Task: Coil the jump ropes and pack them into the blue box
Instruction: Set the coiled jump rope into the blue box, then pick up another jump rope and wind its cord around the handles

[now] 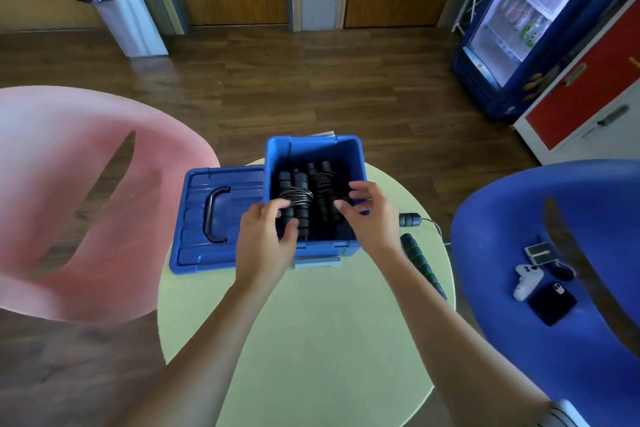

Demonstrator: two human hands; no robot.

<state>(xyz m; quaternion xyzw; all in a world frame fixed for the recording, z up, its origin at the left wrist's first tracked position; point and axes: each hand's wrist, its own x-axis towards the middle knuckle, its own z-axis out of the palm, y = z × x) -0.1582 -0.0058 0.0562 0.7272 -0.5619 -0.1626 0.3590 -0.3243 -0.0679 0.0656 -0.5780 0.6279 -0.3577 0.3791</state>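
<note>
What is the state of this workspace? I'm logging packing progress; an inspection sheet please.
Surface: round pale table.
Job's things: blue box open, holding left coiled rope and right coiled rope; third rope uncoiled on the table beside it.
Clutter: blue lid left of the box.
Grippers: left hand grips the left coiled rope; right hand over the box, grasp unclear.
Cables: nothing seen.
Surroundings: pink chair, blue chair bearing controller and phone, fridge.

The box point(322, 151) is sitting on the far part of the counter point(311, 322), its lid point(194, 218) lying flat against its left side. Inside, the left rope point(294, 189) and the right rope point(322, 180) are lying side by side. A loose rope point(420, 258) is lying on the counter right of the box. A chair point(519, 218) is standing further right, carrying a controller point(526, 282) and a phone point(552, 303).
</note>
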